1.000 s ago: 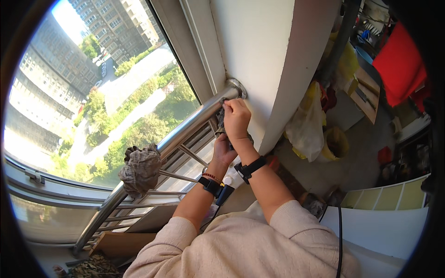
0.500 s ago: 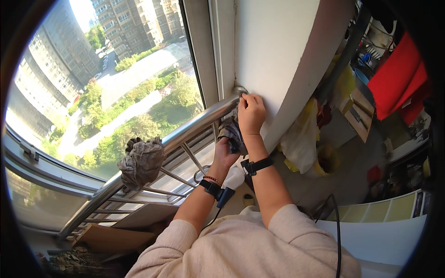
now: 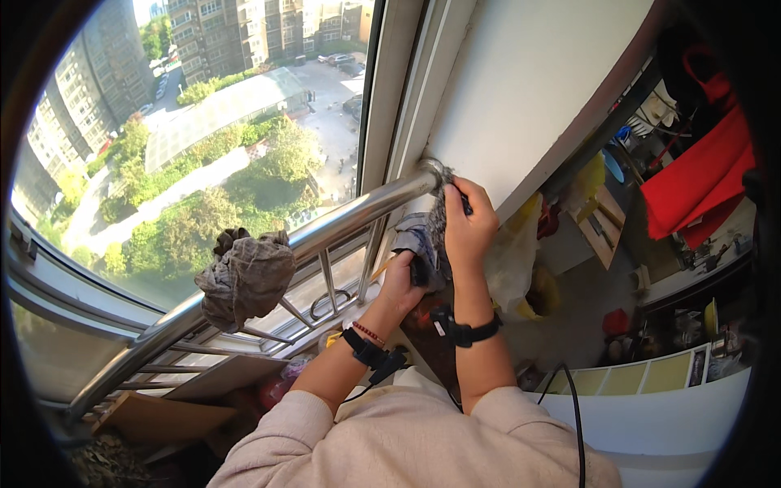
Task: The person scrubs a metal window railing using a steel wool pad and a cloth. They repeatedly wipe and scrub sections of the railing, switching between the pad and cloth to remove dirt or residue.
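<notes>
A shiny metal railing (image 3: 350, 218) runs along the window and ends at the white wall. Near that end my right hand (image 3: 472, 232) is closed on a strip of grey fuzzy cloth (image 3: 438, 221), which loops over the rail tip and hangs down. A small dark piece shows between its fingers. Just below, my left hand (image 3: 399, 286) grips a crumpled grey-and-dark cloth (image 3: 413, 234) beside the fuzzy strip; where the two pieces part is hard to make out. Farther left, a crumpled grey-brown rag (image 3: 248, 281) is draped on the rail.
Left of the railing is a window (image 3: 244, 154) over buildings and trees. A white wall (image 3: 521, 89) stands ahead. To the right hang a red cloth (image 3: 700, 183) and a pale plastic bag (image 3: 514, 264). A wooden board (image 3: 167, 419) leans low at left; a black cable (image 3: 579, 423) crosses my right side.
The view has shifted, so the rail end sits farther right. My right hand has turned and drawn slightly down from the rail tip, and more of the fuzzy cloth shows. Both hands keep hold.
</notes>
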`<state>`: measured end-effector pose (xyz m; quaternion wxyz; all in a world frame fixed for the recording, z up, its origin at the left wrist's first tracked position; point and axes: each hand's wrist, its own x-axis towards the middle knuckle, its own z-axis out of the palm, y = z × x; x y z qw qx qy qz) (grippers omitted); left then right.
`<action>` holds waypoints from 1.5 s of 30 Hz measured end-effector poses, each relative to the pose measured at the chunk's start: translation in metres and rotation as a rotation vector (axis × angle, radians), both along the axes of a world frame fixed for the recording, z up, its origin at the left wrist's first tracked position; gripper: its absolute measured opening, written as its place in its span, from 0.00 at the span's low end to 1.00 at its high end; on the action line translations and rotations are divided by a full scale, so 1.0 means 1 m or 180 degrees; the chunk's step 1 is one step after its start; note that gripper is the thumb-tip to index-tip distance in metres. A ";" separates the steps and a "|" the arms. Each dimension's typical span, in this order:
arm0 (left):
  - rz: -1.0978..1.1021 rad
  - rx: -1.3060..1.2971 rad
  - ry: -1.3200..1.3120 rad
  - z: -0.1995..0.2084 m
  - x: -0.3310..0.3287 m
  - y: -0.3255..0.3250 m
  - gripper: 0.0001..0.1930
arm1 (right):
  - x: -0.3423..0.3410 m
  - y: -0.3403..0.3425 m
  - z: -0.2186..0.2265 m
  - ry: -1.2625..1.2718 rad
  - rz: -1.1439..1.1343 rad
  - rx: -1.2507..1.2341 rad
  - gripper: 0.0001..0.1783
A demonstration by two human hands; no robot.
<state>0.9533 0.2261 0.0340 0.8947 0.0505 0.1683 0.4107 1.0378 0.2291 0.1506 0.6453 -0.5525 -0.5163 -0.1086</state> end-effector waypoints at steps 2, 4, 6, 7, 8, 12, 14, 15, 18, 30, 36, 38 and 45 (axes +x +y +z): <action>0.0656 0.0477 0.0051 0.024 0.001 -0.019 0.19 | 0.004 -0.030 0.009 0.0561 0.0326 -0.0087 0.07; 0.1138 0.1153 0.0618 0.044 -0.016 -0.027 0.24 | 0.010 -0.045 0.016 0.0817 0.0468 -0.0116 0.07; 0.1730 0.1896 0.1094 0.060 -0.040 -0.029 0.27 | 0.017 -0.049 0.020 0.0989 0.0804 -0.0054 0.08; 0.2295 0.2306 0.1515 0.066 -0.053 -0.025 0.29 | 0.020 -0.048 0.021 0.0975 0.0962 -0.0048 0.08; 0.2832 0.2712 0.1894 0.071 -0.066 -0.020 0.32 | 0.023 -0.045 0.023 0.0957 0.1155 0.0011 0.08; 0.3959 0.4048 0.5454 0.083 -0.113 0.013 0.42 | 0.031 -0.032 0.024 0.1008 0.1737 -0.0165 0.08; 0.2350 0.3784 0.6843 0.081 -0.119 0.019 0.45 | 0.035 -0.025 0.023 0.1101 0.2005 -0.0303 0.08; 0.1799 0.4200 0.7501 0.079 -0.120 0.018 0.45 | 0.038 -0.023 0.022 0.1013 0.2066 -0.0359 0.08; 0.1666 0.4224 0.7526 0.077 -0.120 0.013 0.49 | 0.046 -0.016 0.019 0.1005 0.2360 -0.0405 0.08; 0.0619 0.4117 0.7467 0.101 -0.016 0.057 0.52 | 0.075 -0.020 0.036 0.0963 0.2659 -0.0239 0.09; 0.0849 0.4117 0.7052 0.104 0.022 0.087 0.35 | 0.102 -0.036 0.048 0.1034 0.2406 -0.0026 0.09; 0.1167 0.4054 0.7072 0.095 0.027 0.087 0.31 | 0.104 -0.039 0.049 0.1058 0.2383 -0.0003 0.09; 0.3201 0.6316 0.7208 0.017 0.012 0.060 0.10 | 0.108 -0.044 0.041 0.1080 0.2498 -0.0020 0.10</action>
